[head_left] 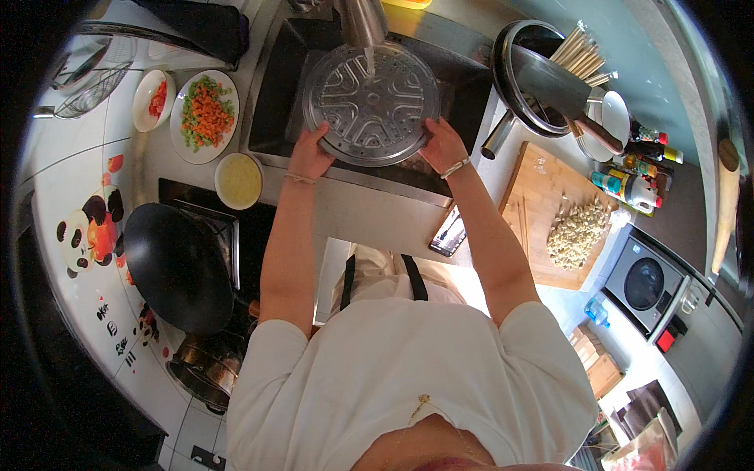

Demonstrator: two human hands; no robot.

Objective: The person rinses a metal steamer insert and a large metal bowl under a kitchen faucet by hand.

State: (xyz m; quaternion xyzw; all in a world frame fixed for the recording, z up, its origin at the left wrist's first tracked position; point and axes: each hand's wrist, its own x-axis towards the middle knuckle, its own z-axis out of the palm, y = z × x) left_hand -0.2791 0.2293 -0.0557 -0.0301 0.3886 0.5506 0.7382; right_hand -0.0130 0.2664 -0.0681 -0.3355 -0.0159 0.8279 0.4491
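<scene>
Left hand (312,154) and right hand (445,147) grip a round metal tray (373,98) from both sides, over the sink (272,98). Faucet (361,22) above; water (369,61) probably running, unclear from here.

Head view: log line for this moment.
left hand: grips metal tray, left edge; right hand: grips right edge; metal tray: over sink, under faucet

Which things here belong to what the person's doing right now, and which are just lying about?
Apparently in use:
- round metal tray, held by left hand and right hand
- tap
- sink

Seemingly lying about:
- black wok
- phone
- wooden board
- plate of diced vegetables
</scene>
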